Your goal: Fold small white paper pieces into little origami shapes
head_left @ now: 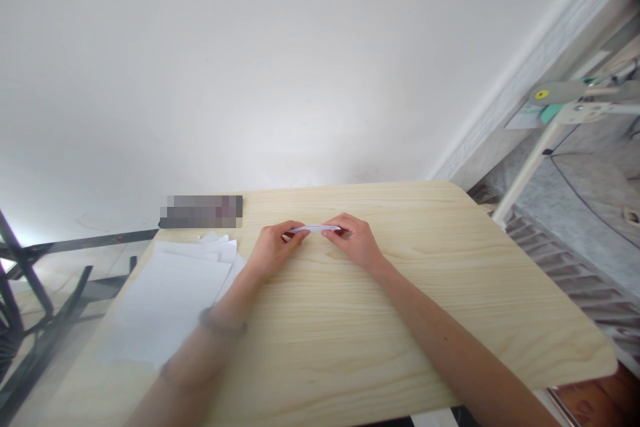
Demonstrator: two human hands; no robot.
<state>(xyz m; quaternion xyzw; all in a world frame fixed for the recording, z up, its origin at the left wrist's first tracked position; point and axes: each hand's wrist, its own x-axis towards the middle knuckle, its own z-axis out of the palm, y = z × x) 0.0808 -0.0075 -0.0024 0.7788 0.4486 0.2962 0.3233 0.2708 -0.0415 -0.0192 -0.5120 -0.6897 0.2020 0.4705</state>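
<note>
A narrow piece of folded white paper (pixel 315 229) is held between both hands over the middle of the table. My left hand (pixel 277 245) pinches its left end, thumb in front and fingers behind. At the other end, my right hand (pixel 354 240) grips the paper the same way. The paper looks thin and slightly bowed, seen nearly edge-on; its full shape is partly hidden by the fingers. A dark band (pixel 223 323) circles my left wrist.
Loose white sheets (pixel 170 293) lie in an uneven pile on the left of the light wood table (pixel 425 347). A blurred-out dark object (pixel 200 212) sits at the back left corner. A white wall (pixel 300 80) stands behind, with a white metal frame (pixel 530 167) at right.
</note>
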